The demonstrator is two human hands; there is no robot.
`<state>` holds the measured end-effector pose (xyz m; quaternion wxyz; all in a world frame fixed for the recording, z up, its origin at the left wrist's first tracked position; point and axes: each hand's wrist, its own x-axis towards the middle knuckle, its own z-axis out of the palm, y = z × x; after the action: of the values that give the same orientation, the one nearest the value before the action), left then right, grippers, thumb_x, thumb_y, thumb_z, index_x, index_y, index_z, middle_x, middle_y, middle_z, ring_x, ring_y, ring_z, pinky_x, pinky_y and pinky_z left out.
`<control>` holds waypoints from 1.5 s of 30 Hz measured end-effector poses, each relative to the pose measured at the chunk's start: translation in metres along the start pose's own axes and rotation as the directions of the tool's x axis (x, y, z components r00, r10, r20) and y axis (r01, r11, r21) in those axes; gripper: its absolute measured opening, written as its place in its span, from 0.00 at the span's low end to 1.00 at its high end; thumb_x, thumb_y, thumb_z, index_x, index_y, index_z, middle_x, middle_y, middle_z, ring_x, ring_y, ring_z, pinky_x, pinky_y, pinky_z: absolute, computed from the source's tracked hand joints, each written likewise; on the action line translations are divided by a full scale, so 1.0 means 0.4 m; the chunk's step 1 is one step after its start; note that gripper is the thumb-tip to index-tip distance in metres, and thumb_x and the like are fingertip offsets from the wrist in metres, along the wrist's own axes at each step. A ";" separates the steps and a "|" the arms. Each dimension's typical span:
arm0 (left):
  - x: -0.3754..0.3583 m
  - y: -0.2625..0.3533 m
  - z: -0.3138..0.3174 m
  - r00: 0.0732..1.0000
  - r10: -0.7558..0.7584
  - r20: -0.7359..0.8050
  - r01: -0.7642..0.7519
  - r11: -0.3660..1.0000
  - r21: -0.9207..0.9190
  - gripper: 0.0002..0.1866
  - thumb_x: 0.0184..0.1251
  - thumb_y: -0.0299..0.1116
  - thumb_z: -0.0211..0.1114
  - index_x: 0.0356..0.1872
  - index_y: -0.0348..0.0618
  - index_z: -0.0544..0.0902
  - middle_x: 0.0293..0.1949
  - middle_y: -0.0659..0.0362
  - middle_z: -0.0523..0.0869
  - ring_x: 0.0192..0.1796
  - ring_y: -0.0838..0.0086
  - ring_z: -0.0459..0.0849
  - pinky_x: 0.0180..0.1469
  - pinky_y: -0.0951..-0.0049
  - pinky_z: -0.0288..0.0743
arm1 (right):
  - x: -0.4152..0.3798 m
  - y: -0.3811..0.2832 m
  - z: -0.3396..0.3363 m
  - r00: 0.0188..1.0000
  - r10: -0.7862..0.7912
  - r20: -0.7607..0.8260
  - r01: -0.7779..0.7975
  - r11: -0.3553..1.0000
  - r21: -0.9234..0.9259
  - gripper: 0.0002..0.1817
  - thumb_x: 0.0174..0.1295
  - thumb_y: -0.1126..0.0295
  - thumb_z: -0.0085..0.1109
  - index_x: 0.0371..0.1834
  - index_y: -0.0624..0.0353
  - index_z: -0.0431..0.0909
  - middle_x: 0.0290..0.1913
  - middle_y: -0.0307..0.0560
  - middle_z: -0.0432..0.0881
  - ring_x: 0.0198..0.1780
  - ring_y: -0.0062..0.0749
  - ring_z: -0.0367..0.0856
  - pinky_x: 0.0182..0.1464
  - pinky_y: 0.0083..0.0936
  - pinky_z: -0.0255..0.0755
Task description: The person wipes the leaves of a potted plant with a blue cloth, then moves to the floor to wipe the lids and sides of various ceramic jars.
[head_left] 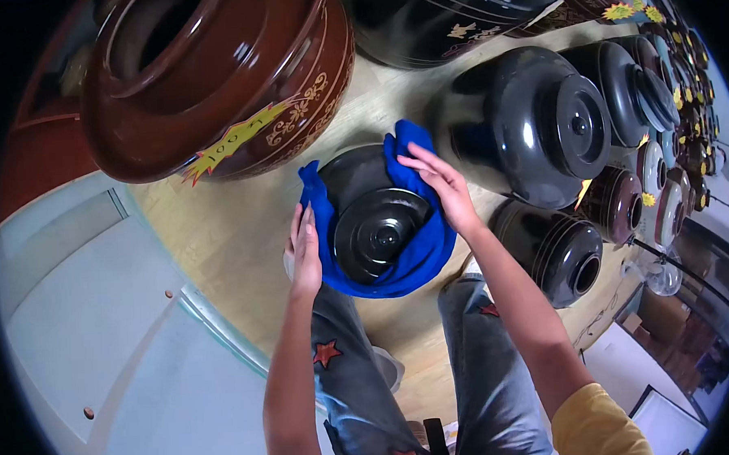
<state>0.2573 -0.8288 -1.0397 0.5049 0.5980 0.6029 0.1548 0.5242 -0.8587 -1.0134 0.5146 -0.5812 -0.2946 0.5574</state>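
A dark lidded jar (354, 169) stands on the floor between my legs and the larger jars. A blue cloth (415, 262) is draped around its sides and near edge, partly over the round black lid (381, 233). My left hand (304, 250) lies flat against the cloth on the jar's left side, fingers stretched out. On the upper right, my right hand (444, 187) rests on the bunched cloth with its fingers extended and slightly apart.
A big brown jar (236, 87) with a yellow price tag stands at the upper left. Black jars (514, 123) and smaller dark jars (552, 248) line the right side. A pale panelled surface (92, 321) lies at the left.
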 end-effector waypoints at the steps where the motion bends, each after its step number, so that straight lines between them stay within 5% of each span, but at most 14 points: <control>1: 0.004 0.014 0.001 1.000 -0.006 0.000 0.006 1.000 -0.003 0.28 0.75 0.52 0.33 0.61 0.46 0.73 0.69 0.61 0.63 0.73 0.68 0.54 0.68 0.58 0.44 | 0.006 -0.014 0.012 0.998 0.032 0.045 -0.039 0.989 0.146 0.24 0.66 0.75 0.49 0.66 0.58 0.63 0.59 0.50 0.75 0.61 0.32 0.71 0.66 0.27 0.58; 9: 0.055 0.018 -0.016 0.917 0.271 0.293 -0.395 0.723 0.567 0.18 0.72 0.39 0.45 0.52 0.47 0.79 0.68 0.69 0.64 0.73 0.70 0.52 0.70 0.53 0.46 | 0.032 -0.010 -0.014 0.960 0.141 0.243 -0.129 0.990 -0.064 0.21 0.74 0.61 0.34 0.61 0.64 0.63 0.55 0.55 0.77 0.61 0.34 0.71 0.67 0.28 0.55; 17: -0.049 -0.070 0.048 0.940 0.337 -0.042 -0.315 0.910 0.269 0.20 0.73 0.32 0.42 0.58 0.29 0.70 0.69 0.51 0.61 0.72 0.55 0.53 0.70 0.61 0.48 | -0.195 0.101 -0.065 0.934 0.160 -0.319 -0.158 0.987 0.030 0.21 0.73 0.60 0.38 0.50 0.69 0.73 0.50 0.54 0.80 0.54 0.29 0.77 0.62 0.25 0.60; 22: -0.176 -0.143 0.177 0.927 -0.162 -0.339 0.086 0.970 -0.227 0.29 0.76 0.43 0.34 0.70 0.34 0.50 0.72 0.53 0.54 0.73 0.61 0.50 0.72 0.65 0.43 | -0.395 0.184 0.038 0.745 0.424 -0.515 -0.173 0.868 0.465 0.19 0.67 0.67 0.51 0.58 0.62 0.68 0.49 0.48 0.80 0.49 0.27 0.77 0.58 0.26 0.67; 23: -0.209 -0.161 0.198 0.872 -0.320 -0.371 0.203 0.925 -0.321 0.31 0.76 0.48 0.33 0.71 0.37 0.48 0.71 0.54 0.55 0.73 0.62 0.51 0.72 0.65 0.43 | -0.408 0.185 0.066 0.714 0.449 -0.536 -0.133 0.840 0.527 0.21 0.65 0.70 0.54 0.61 0.59 0.66 0.48 0.46 0.80 0.48 0.26 0.77 0.57 0.26 0.68; 25: -0.271 -0.127 0.213 0.683 -0.699 0.211 0.433 0.155 -0.888 0.35 0.73 0.57 0.34 0.72 0.43 0.48 0.71 0.55 0.58 0.72 0.62 0.55 0.72 0.63 0.46 | -0.415 0.195 0.100 0.700 0.440 -0.562 -0.096 0.838 0.537 0.24 0.63 0.72 0.56 0.62 0.56 0.64 0.46 0.45 0.78 0.45 0.25 0.77 0.55 0.25 0.69; 27: -0.344 -0.085 0.244 0.603 -0.630 0.489 0.540 -0.129 -0.832 0.40 0.66 0.66 0.39 0.70 0.48 0.56 0.70 0.58 0.60 0.71 0.64 0.56 0.72 0.58 0.49 | -0.409 0.193 0.121 0.687 0.430 -0.586 -0.056 0.835 0.547 0.28 0.61 0.74 0.59 0.64 0.53 0.62 0.43 0.43 0.77 0.43 0.25 0.76 0.52 0.23 0.70; 30: -0.426 -0.060 0.322 0.484 -0.588 0.648 0.653 -0.249 -0.715 0.31 0.72 0.56 0.38 0.67 0.48 0.62 0.67 0.58 0.65 0.67 0.64 0.65 0.70 0.58 0.54 | -0.352 0.176 0.094 0.242 0.492 -0.836 -0.676 0.703 0.218 0.38 0.51 0.69 0.66 0.66 0.52 0.58 0.43 0.46 0.73 0.38 0.26 0.75 0.43 0.26 0.72; 34: -0.494 0.031 0.431 0.528 -0.463 0.712 0.782 -0.064 -0.620 0.22 0.75 0.43 0.41 0.62 0.43 0.68 0.58 0.60 0.76 0.58 0.72 0.75 0.64 0.70 0.64 | -0.342 0.083 -0.026 0.371 0.861 -0.347 -0.913 0.407 0.032 0.42 0.53 0.39 0.54 0.49 0.77 0.74 0.40 0.51 0.82 0.42 0.35 0.79 0.48 0.28 0.72; 37: -0.507 0.071 0.489 0.682 -0.272 0.679 0.729 0.322 -0.603 0.24 0.75 0.46 0.39 0.59 0.39 0.71 0.57 0.58 0.76 0.56 0.75 0.75 0.59 0.74 0.67 | -0.327 -0.066 -0.072 0.688 0.703 -0.179 -0.541 0.333 -0.772 0.36 0.51 0.46 0.62 0.51 0.70 0.75 0.43 0.53 0.82 0.43 0.36 0.80 0.49 0.28 0.71; 39: -0.505 0.070 0.545 0.749 -0.277 0.602 0.631 0.576 -0.521 0.27 0.75 0.49 0.39 0.62 0.38 0.67 0.60 0.57 0.73 0.59 0.72 0.74 0.61 0.72 0.66 | -0.341 -0.055 -0.150 0.766 0.640 -0.059 -0.555 0.613 -0.562 0.20 0.56 0.68 0.61 0.52 0.65 0.75 0.47 0.48 0.81 0.50 0.26 0.75 0.55 0.22 0.67; 40: -0.478 0.112 0.522 0.756 -0.273 0.595 0.627 0.563 -0.538 0.27 0.75 0.49 0.39 0.62 0.38 0.67 0.60 0.57 0.73 0.59 0.72 0.74 0.61 0.72 0.66 | -0.319 -0.091 -0.141 0.851 0.515 -0.098 -0.484 0.700 -0.525 0.20 0.58 0.70 0.59 0.54 0.64 0.73 0.49 0.46 0.79 0.51 0.24 0.74 0.56 0.22 0.65; 42: -0.386 0.257 0.396 0.702 -0.189 0.686 0.661 -0.186 -0.727 0.32 0.73 0.55 0.40 0.68 0.42 0.59 0.65 0.54 0.67 0.65 0.66 0.69 0.68 0.68 0.57 | -0.249 -0.169 -0.105 0.936 0.288 -0.200 -0.350 0.809 -0.472 0.20 0.61 0.73 0.56 0.57 0.63 0.71 0.51 0.41 0.78 0.52 0.21 0.72 0.59 0.21 0.62; 45: -0.301 0.363 0.271 0.654 -0.045 0.755 0.693 -0.363 -0.623 0.32 0.71 0.53 0.48 0.68 0.44 0.59 0.64 0.55 0.69 0.62 0.69 0.72 0.66 0.68 0.62 | -0.091 -0.248 -0.042 0.916 0.283 -0.284 -0.370 0.870 -0.325 0.21 0.63 0.70 0.55 0.60 0.60 0.69 0.52 0.38 0.77 0.52 0.22 0.71 0.59 0.20 0.62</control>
<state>0.3983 -0.9451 -0.9219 0.8947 -0.2451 0.3009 0.2212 0.5556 -0.8672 -0.9112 0.3230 -0.7695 -0.2309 0.5002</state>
